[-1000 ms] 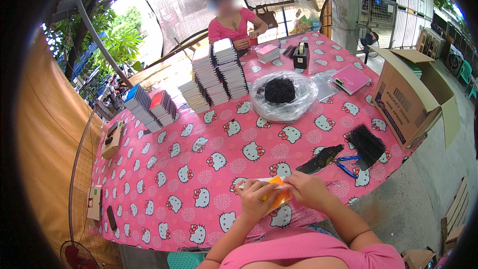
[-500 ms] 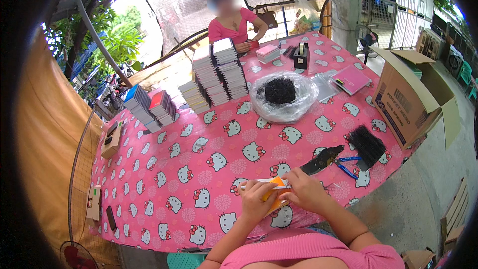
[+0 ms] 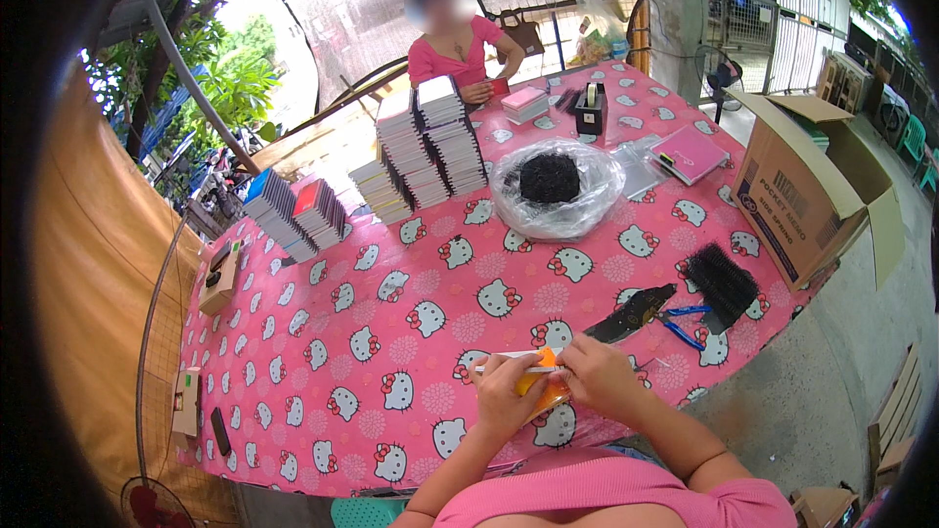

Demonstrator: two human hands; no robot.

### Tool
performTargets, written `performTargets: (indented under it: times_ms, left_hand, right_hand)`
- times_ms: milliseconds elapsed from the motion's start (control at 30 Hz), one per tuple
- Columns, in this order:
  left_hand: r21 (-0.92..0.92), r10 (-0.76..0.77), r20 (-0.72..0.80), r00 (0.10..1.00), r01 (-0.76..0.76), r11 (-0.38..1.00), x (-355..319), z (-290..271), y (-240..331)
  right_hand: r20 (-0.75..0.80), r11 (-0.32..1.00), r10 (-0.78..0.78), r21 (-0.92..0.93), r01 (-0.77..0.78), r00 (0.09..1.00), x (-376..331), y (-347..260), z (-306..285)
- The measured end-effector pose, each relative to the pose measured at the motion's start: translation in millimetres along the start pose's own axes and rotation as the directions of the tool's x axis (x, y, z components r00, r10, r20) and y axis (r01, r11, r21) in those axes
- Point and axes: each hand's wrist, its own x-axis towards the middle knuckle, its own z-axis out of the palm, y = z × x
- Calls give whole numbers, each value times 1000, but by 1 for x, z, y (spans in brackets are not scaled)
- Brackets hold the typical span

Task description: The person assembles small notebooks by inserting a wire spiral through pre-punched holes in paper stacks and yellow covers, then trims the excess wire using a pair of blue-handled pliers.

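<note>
Close to the table's near edge, I hold a small pad or notebook [image 3: 554,392] with an orange cover and a white edge. My left hand [image 3: 503,395] is closed on its left side, thumb pressed against the orange cover. The fingers of my right hand [image 3: 599,377] pinch its upper right edge. Its far side and part of its cover are hidden by my fingers. Just beyond my right hand lies a black flat piece [image 3: 634,314], with blue-handled pliers [image 3: 682,333] and a bundle of black spiral bindings [image 3: 722,286] next to it.
A clear plastic bag [image 3: 595,203] with a black bundle [image 3: 550,179] sits mid-table. Tall notebook stacks [image 3: 423,152] rise behind it, near a tape dispenser [image 3: 592,115]. An open cardboard box [image 3: 797,200] stands at the right. Opposite, a person [image 3: 455,54] holds something red.
My right hand's fingers have shifted slightly along the pad's edge, and more of the orange cover shows between my hands. The left hand keeps nearly the same place.
</note>
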Motion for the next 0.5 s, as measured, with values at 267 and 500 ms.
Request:
performTargets:
  times_ms: [267,500]
  left_hand:
    - [37,-33,45,998,31,999,-6,-3,-5]
    - [83,-5,22,1000,3,997,-1,2,-6]
  right_hand:
    - [-85,998,-18,-60,13,996,-2,-19,-55]
    - [396,988,72,-154,-11,915,22,-11,-36]
